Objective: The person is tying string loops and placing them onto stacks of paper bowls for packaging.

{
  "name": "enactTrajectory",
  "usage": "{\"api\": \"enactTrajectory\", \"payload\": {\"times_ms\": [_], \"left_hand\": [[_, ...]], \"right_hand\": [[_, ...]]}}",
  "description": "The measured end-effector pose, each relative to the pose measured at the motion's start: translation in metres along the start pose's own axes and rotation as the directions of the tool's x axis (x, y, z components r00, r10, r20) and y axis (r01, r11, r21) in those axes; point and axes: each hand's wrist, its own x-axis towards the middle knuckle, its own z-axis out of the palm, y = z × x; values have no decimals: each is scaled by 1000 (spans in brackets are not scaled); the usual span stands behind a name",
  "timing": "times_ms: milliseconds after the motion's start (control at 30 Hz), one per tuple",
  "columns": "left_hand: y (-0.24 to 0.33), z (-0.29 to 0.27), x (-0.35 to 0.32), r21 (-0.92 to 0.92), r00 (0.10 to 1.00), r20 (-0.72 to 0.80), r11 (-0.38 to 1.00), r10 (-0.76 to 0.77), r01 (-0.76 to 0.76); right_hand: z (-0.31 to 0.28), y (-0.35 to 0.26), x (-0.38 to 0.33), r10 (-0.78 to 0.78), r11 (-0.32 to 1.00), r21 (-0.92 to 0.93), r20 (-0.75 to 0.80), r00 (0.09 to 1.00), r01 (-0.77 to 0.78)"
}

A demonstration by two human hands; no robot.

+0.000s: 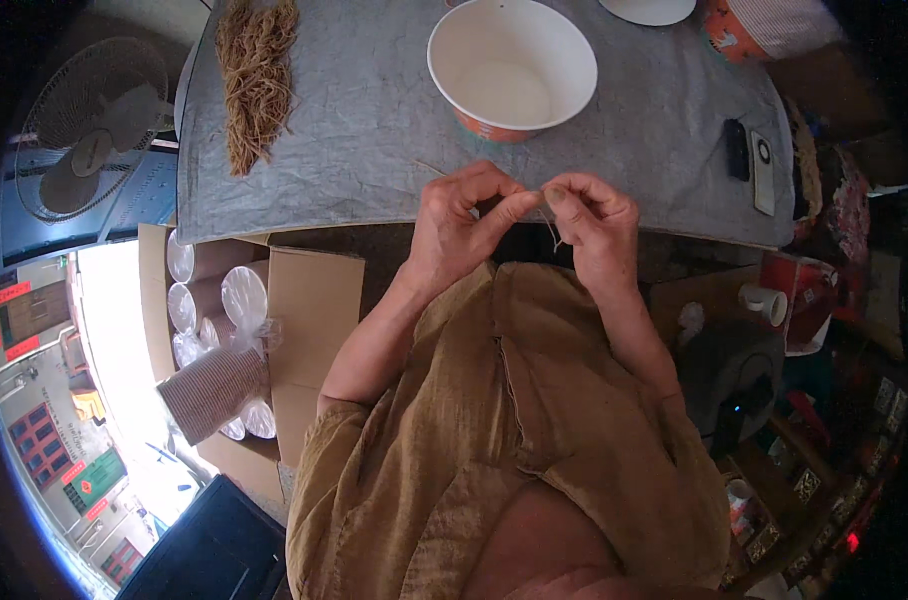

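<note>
Above the table's front edge, my left hand [461, 218] and my right hand [599, 228] meet with thumbs and fingertips pinched together. Between them is a thin tan strand of cord [555, 235], with an end hanging below the right fingertips. Another thin piece shows beyond my left hand; whether it is the same strand, I cannot tell. Just past my hands stands a large white paper tub [519, 40] with an orange-patterned outside, nothing visible inside it. At the far left of the table lies a bundle of brown twisted cords [256, 85].
A grey cloth [354, 120] covers the table. A dark object [737, 150] and a pale flat device [764, 175] lie at its right. An open carton [319, 300] with wrapped stacks of paper tubs [214, 390] is at left, below a fan [94, 150]. A white mug [764, 303] is at right.
</note>
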Motion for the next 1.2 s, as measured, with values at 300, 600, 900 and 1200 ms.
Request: {"api": "enactTrajectory", "payload": {"times_ms": [300, 600, 900, 1200], "left_hand": [[11, -10, 20, 289, 928, -255, 937, 271, -194], [-8, -2, 21, 543, 928, -46, 789, 369, -287], [-11, 5, -2, 567, 945, -12, 780, 328, -263], [-13, 7, -5, 565, 940, 18, 772, 341, -291]], "right_hand": [[-23, -64, 26, -277, 949, -191, -120, 954, 251], [-8, -81, 41, -273, 801, -496, 197, 942, 336], [-6, -56, 44, -72, 757, -610, 276, 958, 233], [-3, -51, 43, -52, 736, -637, 282, 958, 228]]}}
